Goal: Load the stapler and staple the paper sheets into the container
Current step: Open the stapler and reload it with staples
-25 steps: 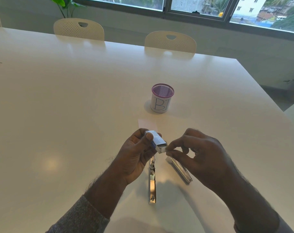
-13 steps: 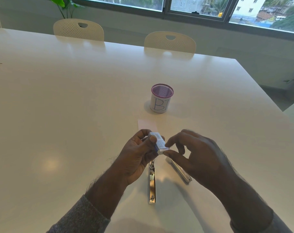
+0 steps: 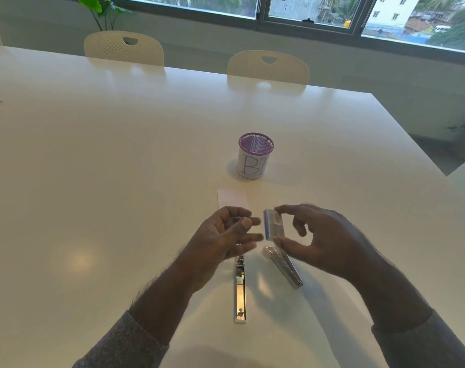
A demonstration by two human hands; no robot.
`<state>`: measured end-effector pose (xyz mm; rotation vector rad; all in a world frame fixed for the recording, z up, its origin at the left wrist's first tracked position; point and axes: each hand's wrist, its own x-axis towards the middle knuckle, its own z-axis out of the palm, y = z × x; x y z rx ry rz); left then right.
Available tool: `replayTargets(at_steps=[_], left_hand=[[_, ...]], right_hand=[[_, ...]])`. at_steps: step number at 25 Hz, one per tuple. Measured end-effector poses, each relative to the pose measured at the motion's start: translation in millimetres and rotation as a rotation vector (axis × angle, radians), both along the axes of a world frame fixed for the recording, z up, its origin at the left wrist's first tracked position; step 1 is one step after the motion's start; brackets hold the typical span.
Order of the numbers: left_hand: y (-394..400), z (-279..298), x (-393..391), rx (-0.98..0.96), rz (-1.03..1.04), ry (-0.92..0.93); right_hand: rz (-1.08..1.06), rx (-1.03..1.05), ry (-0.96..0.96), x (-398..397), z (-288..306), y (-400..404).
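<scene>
My right hand pinches a small staple box with a blue edge between thumb and fingers, above the table. My left hand hovers just left of the box, thumb against forefinger, the other fingers stretched toward it; blur hides whether anything sits in that pinch. Below the hands the metal stapler lies opened out, one long part straight and the other angled to the right. A pale paper sheet lies flat beyond my left hand. Farther back stands the purple mesh container, labelled B.
The white table stretches wide to the left and back. Its right edge runs diagonally near the container. Two cream chairs are tucked in at the far side below the windows.
The staple box has passed from my left hand to my right hand, which now holds it upright. My left hand has let go and drawn slightly left.
</scene>
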<state>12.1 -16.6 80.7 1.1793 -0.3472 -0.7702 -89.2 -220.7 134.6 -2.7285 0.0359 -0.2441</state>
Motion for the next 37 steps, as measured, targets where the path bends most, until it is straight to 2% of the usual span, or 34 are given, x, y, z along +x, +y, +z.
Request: replayTargets(at_steps=[3,5,7,9,11,15,18,23,26,32,35,37], left_hand=[[8.8,-5.5,12.8,0.313,0.225,-0.461],[14.7,-15.3,22.3,0.521,0.283,-0.748],[19.4,-28.8,30.5,0.814,0.195,-0.883],[22.2,-42.5,34.2,1.08,0.079,-0.931],[23.6,-54.0,33.8,1.194,0.028,-0.977],[24.2,-67.9,29.8,1.297,-0.009,-1.034],[24.6,-73.3,27.5,1.355,-0.01,-1.083],[25.4,-77.8,27.5,1.362,0.009,-1.094],[24.9,-80.0,28.2,1.356,0.013,-1.091],[24.6,-79.4,27.4,1.378,0.007,-1.098],[23.5,-67.7,25.8,1.264,0.076,-1.032],[22.9,-55.3,22.0,1.01,0.225,-0.944]], right_hand=[[-0.142,-0.028,0.025,6.6,-17.0,-34.0],[-0.218,-0.059,0.082,11.0,-32.1,-55.8],[-0.267,-0.084,0.139,15.1,-45.0,-72.5],[-0.277,-0.098,0.165,19.0,-54.3,-84.0],[-0.279,-0.1,0.171,22.1,-60.9,-91.8],[-0.306,-0.106,0.23,23.1,-65.4,-97.2],[-0.324,-0.066,0.162,22.4,-55.1,-84.4],[-0.077,0.105,0.132,18.7,-40.8,-11.5],[0.036,0.071,0.191,19.5,-49.2,26.5],[0.018,0.049,0.13,28.7,-65.1,50.6],[0.018,0.078,0.077,26.4,-61.5,49.3],[0.022,0.103,0.047,24.8,-54.2,47.1]])
